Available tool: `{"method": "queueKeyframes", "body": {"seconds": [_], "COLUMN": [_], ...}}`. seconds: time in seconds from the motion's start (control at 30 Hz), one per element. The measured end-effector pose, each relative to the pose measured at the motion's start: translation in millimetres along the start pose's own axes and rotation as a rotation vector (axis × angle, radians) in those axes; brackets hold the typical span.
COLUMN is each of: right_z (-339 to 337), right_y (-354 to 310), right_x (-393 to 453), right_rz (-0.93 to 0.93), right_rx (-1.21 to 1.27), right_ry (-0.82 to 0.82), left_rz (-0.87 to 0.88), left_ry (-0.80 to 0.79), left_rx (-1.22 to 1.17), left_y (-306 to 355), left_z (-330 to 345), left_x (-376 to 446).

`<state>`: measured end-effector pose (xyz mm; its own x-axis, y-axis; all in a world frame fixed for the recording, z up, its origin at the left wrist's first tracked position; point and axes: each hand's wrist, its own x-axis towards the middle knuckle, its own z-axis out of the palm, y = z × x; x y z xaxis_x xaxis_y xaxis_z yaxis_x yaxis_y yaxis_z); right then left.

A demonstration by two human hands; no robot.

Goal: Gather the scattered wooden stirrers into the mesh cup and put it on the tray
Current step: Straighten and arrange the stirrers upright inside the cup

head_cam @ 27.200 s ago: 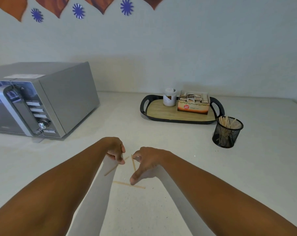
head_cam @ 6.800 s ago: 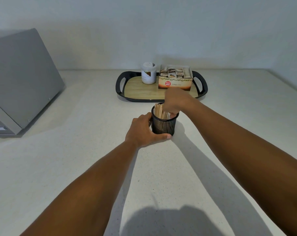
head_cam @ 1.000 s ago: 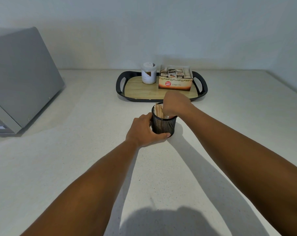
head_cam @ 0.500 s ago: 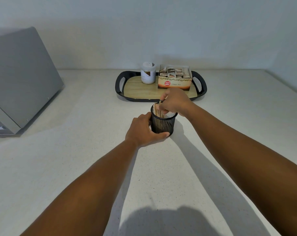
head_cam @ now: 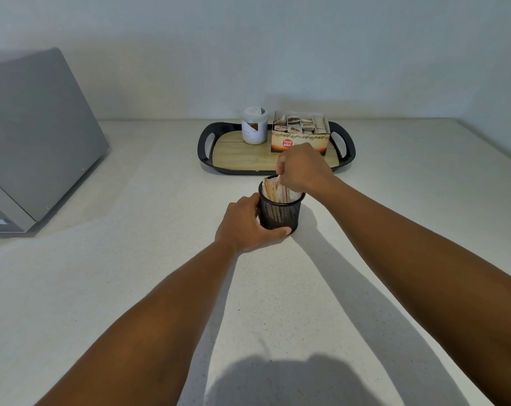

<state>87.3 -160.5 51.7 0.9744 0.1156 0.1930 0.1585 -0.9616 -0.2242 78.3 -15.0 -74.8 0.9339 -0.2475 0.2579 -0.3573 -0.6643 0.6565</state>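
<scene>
Mesh cup (head_cam: 280, 213) gripped by left hand (head_cam: 244, 225); right hand (head_cam: 302, 169) fingers pinching stirrers (head_cam: 273, 190) above

My white speckled countertop (head_cam: 131, 288) carries the black mesh cup (head_cam: 280, 212), which stands just in front of the black-handled tray (head_cam: 207, 159). Well to the left of that tray sits a grey microwave (head_cam: 37, 136), also on the counter.

A grey microwave (head_cam: 34, 136) is seen at the left edge of the frame. A white jar (head_cam: 254, 125) and an open tea box (head_cam: 300, 133) are placed side by side at upper centre, before a pale wall (head_cam: 277, 48).
</scene>
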Motion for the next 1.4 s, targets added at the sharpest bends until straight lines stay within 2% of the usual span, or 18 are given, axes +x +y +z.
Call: {"method": "queueKeyframes", "body": {"seconds": [0.1,0.23,0.4,0.57,0.87,0.93,1.1,1.33,1.4], "right_z": [1,6,4,9,5,5,-8,-10,-9], "right_y": [-3,-3,-1,3,10,12,17,14,15], "right_x": [0,0,2,1,1,2,1,-1,-1], "right_rz": [0.016,0.004,-0.028,0.054,0.094,0.067,-0.05,-0.164,-0.178], "right_rx": [-0.085,-0.073,-0.047,-0.025,-0.025,0.002,0.089,-0.012,-0.025], "right_ry": [0.011,0.036,-0.054,0.042,0.065,0.054,-0.092,-0.171,-0.139], "left_rz": [-0.003,-0.004,-0.003,-0.001,-0.018,-0.023,-0.014,-0.014,-0.014], "left_ry": [0.006,0.015,-0.001,0.007,-0.005,-0.008,-0.001,-0.002,-0.003], "left_rx": [-0.007,-0.011,-0.008,0.002,0.02,0.032,0.037,0.031,0.033], "left_y": [0,-1,-1,0,0,0,0,0,0], "left_z": [0,0,-1,-1,-1,-1,-1,-1,-2], "left_x": [0,0,0,-1,0,0,0,-1,-1]}}
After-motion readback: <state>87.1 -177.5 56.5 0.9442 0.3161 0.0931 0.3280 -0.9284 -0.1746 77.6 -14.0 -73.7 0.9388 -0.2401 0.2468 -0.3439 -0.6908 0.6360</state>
